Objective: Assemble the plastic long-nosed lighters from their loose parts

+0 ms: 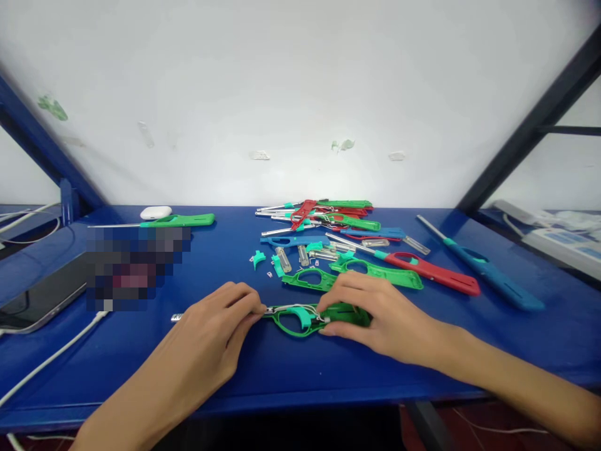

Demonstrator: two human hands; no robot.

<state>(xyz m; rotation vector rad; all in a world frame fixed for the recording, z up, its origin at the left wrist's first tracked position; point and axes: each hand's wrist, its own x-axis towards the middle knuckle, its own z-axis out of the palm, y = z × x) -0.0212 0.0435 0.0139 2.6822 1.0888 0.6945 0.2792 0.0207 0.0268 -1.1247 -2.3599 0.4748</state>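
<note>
In front of me lies a green lighter half-shell (300,334), its inside facing up. A teal trigger (302,316) and thin white wires (286,307) sit in it. My left hand (216,326) pinches the metal tube (269,311) where it meets the shell; the tube's slotted tip (176,317) shows left of the hand. With thumb and fingers bent together, my right hand (375,313) grips the shell near the wires behind the trigger. Its fingers partly cover the handle. Just behind lies another green half-shell (307,280).
Clear fluid tanks (283,259), a loose teal trigger (257,259) and a pile of lighter parts (328,216) lie farther back. Red (432,274) and blue (493,274) lighters lie right. At left are a green lighter (188,220), white case (156,212), phone (42,291) and cable (56,354).
</note>
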